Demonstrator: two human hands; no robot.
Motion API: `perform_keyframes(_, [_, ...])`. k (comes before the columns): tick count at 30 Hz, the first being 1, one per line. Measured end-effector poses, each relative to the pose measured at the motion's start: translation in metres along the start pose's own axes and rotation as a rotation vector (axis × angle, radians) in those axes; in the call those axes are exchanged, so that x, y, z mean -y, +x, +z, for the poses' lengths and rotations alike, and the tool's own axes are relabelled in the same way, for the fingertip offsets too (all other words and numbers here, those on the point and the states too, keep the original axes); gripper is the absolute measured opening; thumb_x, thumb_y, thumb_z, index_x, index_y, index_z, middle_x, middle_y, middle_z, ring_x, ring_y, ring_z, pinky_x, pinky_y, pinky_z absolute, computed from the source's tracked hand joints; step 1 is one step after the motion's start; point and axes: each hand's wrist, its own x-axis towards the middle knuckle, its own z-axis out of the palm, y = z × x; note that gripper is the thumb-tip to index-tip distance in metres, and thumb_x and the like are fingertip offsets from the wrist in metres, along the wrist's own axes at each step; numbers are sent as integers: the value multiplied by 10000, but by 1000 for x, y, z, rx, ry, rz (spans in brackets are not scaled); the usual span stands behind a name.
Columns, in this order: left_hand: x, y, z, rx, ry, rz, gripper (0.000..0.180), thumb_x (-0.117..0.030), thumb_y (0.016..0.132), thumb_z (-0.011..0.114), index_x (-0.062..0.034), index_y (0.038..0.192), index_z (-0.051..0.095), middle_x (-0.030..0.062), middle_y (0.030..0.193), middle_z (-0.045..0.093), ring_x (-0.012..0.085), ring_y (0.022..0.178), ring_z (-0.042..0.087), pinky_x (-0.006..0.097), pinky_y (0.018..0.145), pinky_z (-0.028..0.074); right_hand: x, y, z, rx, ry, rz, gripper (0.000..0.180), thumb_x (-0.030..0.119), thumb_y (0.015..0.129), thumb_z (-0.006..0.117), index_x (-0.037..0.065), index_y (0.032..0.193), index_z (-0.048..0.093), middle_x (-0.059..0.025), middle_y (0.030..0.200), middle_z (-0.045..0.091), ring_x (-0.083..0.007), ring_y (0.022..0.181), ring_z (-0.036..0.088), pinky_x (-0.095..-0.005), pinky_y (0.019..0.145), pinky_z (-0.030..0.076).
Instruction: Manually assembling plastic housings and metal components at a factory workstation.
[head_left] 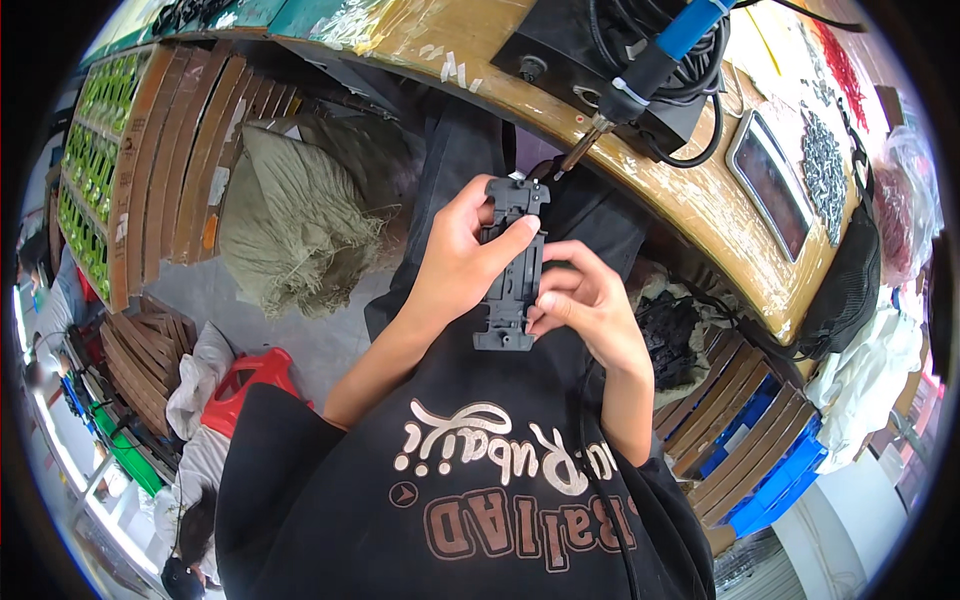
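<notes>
1. the left hand [455, 262] holds a long dark grey plastic part [512, 265]. its thumb lies across the front of the part and its fingers curl around the left side.
2. the right hand [590, 300] grips the same part low down on its right side. its fingertips press on the edge.
3. the part stands almost upright in front of the person's black shirt [480, 480], just below the edge of the wooden table [700, 215]. both hands hold it up in the air, and it rests on nothing.
4. a power screwdriver [650, 70] with a blue and black body hangs at a slant above the hands. its metal tip points down at the top end of the part and is very close to it. i cannot tell if they touch.
5. a black box [560, 45] and loops of black cable [690, 85] sit on the table behind the screwdriver.
6. a heap of small silver screws [825, 165] lies on the table to the right, beside a flat tray [770, 185].
7. a lumpy green sack [290, 220] lies on the floor to the left.
</notes>
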Motion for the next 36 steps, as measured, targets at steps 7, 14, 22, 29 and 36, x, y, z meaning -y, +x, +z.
perform_keyframes(7, [-10,3,3,14,4,-23,176,-51,773,591,-5,909,488,19,739,558,30,650,487,193,548,411,3,-4,13,-11,56,-31,311,-37,779,572,-44,1050,419,-135,775,590,-189,672,600,-313,559,539])
perform_keyframes(14, [-14,2,9,28,-5,-15,181,-54,773,586,0,915,488,22,747,560,34,653,486,197,546,411,-1,-8,11,-24,69,-69,314,-44,774,571,-50,1050,423,-133,775,595,-185,655,599,-309,559,537])
perform_keyframes(22, [-16,4,9,33,-8,-23,191,-53,766,588,6,917,489,19,743,560,35,654,485,195,545,409,0,-8,12,-36,89,-87,316,-44,773,571,-51,1054,427,-140,782,598,-191,654,605,-307,562,536])
perform_keyframes(29, [-17,4,10,32,-17,-41,190,-52,766,589,7,917,489,20,738,561,34,642,487,194,537,407,3,-8,13,-49,69,-99,317,-45,769,578,-50,1051,433,-137,775,598,-181,651,600,-297,555,530])
perform_keyframes(36, [-17,5,10,32,-19,-43,193,-54,766,591,8,917,487,23,735,565,33,633,487,191,528,406,3,-8,12,-49,72,-106,316,-40,768,582,-48,1049,436,-131,776,599,-170,655,597,-293,557,528])
